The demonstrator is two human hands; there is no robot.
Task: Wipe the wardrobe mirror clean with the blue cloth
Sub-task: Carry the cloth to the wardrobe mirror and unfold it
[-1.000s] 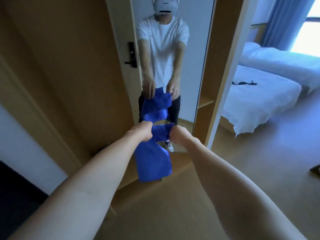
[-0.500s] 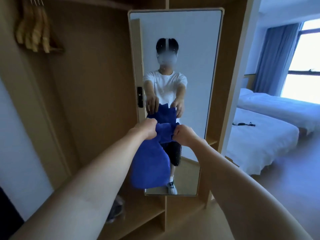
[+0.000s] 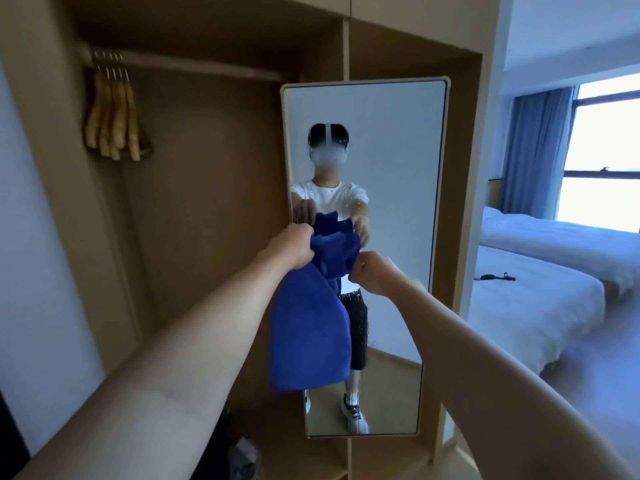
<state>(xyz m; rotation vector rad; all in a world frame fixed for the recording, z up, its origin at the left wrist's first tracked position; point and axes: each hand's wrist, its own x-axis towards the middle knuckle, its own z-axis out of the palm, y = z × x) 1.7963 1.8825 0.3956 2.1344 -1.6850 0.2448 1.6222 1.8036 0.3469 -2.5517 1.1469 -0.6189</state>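
Between the left hand (image 3: 292, 245) and the right hand (image 3: 372, 273), the cloth (image 3: 310, 334) is hanging bunched, each hand gripping its top edge with curled fingers while most of it is drooping below the left hand. Beyond both hands the mirror (image 3: 398, 202) is standing upright, and the cloth is not yet pressing on the glass, so I judge the wiping is still waiting to begin and the whole pane is left to do.
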